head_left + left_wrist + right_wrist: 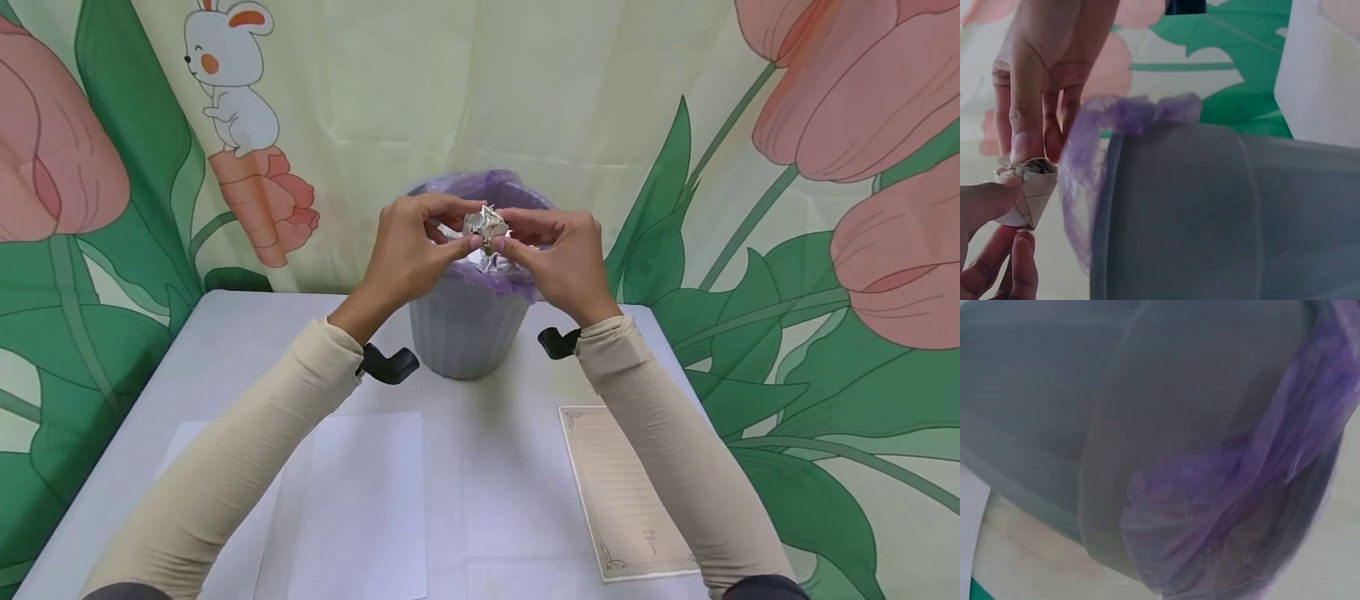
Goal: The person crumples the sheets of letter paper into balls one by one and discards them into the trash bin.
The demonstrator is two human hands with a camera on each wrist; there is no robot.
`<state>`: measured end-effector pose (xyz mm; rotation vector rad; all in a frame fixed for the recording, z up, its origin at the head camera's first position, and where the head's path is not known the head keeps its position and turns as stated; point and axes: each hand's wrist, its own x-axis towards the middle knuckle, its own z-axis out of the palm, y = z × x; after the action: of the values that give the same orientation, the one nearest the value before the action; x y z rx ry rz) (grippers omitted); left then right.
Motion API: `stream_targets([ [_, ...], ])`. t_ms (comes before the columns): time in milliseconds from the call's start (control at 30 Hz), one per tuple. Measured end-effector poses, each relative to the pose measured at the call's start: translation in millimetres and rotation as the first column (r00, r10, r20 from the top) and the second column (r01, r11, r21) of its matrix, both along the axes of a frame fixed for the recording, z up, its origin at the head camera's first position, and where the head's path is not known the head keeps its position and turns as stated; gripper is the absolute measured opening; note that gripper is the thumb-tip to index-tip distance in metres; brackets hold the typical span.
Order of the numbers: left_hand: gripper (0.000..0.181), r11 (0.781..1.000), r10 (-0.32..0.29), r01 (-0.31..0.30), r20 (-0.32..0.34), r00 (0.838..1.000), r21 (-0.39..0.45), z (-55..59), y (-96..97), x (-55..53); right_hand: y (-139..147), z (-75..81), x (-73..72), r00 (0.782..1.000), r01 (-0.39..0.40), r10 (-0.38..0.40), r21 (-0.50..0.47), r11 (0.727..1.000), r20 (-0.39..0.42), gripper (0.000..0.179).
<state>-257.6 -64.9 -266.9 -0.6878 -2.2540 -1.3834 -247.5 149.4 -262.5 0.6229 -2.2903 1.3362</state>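
Note:
A small crumpled wad of paper, shiny silver in the head view, is pinched from both sides above the bin's mouth. My left hand grips its left side between thumb and fingers. From the right, my right hand pinches it the same way. The left wrist view shows the wad as pale folded paper with a grey, creased top. Below the hands stands a grey ribbed bin lined with a purple bag. Silvery crumpled material shows at its mouth. Neither hand appears in the right wrist view.
The bin stands at the back of a white table. White sheets lie at the front left, and a lined, bordered sheet at the right, partly under my right forearm. A printed curtain hangs behind.

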Motion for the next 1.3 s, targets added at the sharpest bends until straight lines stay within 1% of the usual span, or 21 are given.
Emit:
stream_targets([
  [100, 0.036, 1.0, 0.011, -0.011, 0.036, 0.999, -0.019, -2.3, 1.1, -13.6, -2, 0.5, -12.9, 0.998, 0.031, -0.033, 0.037, 0.999, 0.046, 0.033],
  [233, 0.035, 0.997, 0.032, -0.027, 0.073, 0.997, -0.065, -6.8, 3.4, -29.6, -5, -1.6, -28.3, 0.989, 0.099, -0.112, 0.129, 0.987, 0.1, 0.031],
  [300, 0.042, 0.991, 0.056, -0.045, 0.086, 0.995, -0.124, -7.9, 4.7, -36.1, -7, -2.9, -34.3, 0.98, 0.147, -0.168, 0.185, 0.972, 0.103, 0.033],
  [367, 0.05, 0.975, 0.087, -0.067, 0.091, 0.992, -0.211, -8.5, 5.6, -41.7, -9, -4.3, -39.0, 0.97, 0.198, -0.225, 0.241, 0.95, 0.09, 0.036],
  [433, 0.056, 0.952, 0.112, -0.084, 0.08, 0.99, -0.294, -9.0, 6.0, -46.3, -10, -5.4, -41.2, 0.961, 0.242, -0.27, 0.281, 0.929, 0.066, 0.04],
  [500, 0.058, 0.935, 0.126, -0.095, 0.069, 0.99, -0.341, -9.6, 5.0, -47.6, -12, -6.7, -40.3, 0.956, 0.261, -0.288, 0.298, 0.918, 0.048, 0.041],
  [567, 0.053, 0.938, 0.122, -0.097, 0.055, 0.991, -0.332, -10.4, 1.9, -45.4, -12, -8.0, -36.8, 0.96, 0.259, -0.279, 0.285, 0.923, 0.032, 0.038],
  [633, 0.048, 0.951, 0.119, -0.1, 0.049, 0.992, -0.292, -11.0, -4.2, -38.9, -13, -9.3, -30.6, 0.966, 0.246, -0.258, 0.252, 0.936, 0.014, 0.034],
  [733, 0.043, 0.967, 0.131, -0.121, 0.034, 0.991, -0.222, -11.7, -17.2, -24.5, -13, -10.6, -17.9, 0.976, 0.217, -0.218, 0.174, 0.961, -0.015, 0.03],
  [833, 0.041, 0.975, 0.156, -0.152, 0.011, 0.988, -0.16, -14.3, -32.4, -8.6, -12, -12.3, -0.8, 0.985, 0.173, -0.171, 0.084, 0.981, -0.035, 0.028],
  [933, 0.04, 0.979, 0.17, -0.17, -0.011, 0.985, -0.109, -20.0, -47.1, 7.9, -13, -16.3, 18.3, 0.991, 0.125, -0.125, 0.014, 0.992, -0.052, 0.027],
  [1000, 0.04, 0.98, 0.178, -0.179, -0.016, 0.984, -0.088, -25.2, -55.5, 18.9, -14, -20.0, 31.1, 0.992, 0.102, -0.104, -0.021, 0.995, -0.066, 0.027],
  [1133, 0.041, 0.981, 0.182, -0.181, 0.007, 0.983, -0.073, -37.9, -68.4, 40.2, -16, -31.1, 53.0, 0.996, 0.051, -0.056, -0.083, 0.995, -0.067, 0.026],
  [1233, 0.041, 0.984, 0.17, -0.167, 0.045, 0.984, -0.067, -50.7, -76.1, 54.2, -19, -45.1, 65.2, 1.0, 0.0, -0.004, -0.122, 0.992, -0.028, 0.027],
  [1300, 0.042, 0.986, 0.158, -0.154, 0.069, 0.985, -0.06, -61.0, -80.6, 61.9, -21, -58.0, 70.6, 0.999, -0.033, 0.035, -0.135, 0.99, 0.018, 0.027],
])
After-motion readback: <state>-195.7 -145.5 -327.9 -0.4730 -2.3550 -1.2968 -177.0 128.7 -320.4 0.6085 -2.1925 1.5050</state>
